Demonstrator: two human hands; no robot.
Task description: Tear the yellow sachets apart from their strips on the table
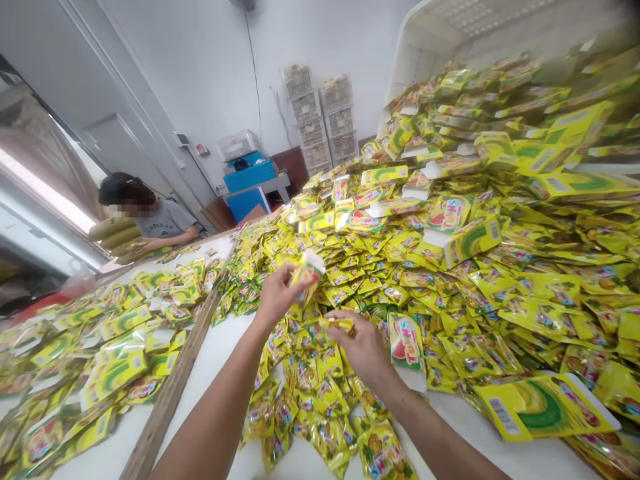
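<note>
In the middle of the view, my left hand point(280, 290) is closed round a small yellow carton point(309, 272), its white flap standing up at the top. Just to the right and a little lower, my right hand point(364, 340) pinches a shiny yellow sachet point(341, 325). The two hands are apart. Loose yellow sachets point(325, 427) lie on the white table top below them. Beside my right hand rests a yellow carton point(406, 343) with a red and white print. Another carton point(547, 407) lies flat at the lower right.
A large heap of sachets and cartons point(450, 280) spills from a tipped white crate point(425, 40). A wooden strip point(187, 363) divides the table. Filled cartons or packs point(115, 360) lie left of it. Across the table sits another person point(170, 223). Stacked baskets point(310, 123) stand at the wall.
</note>
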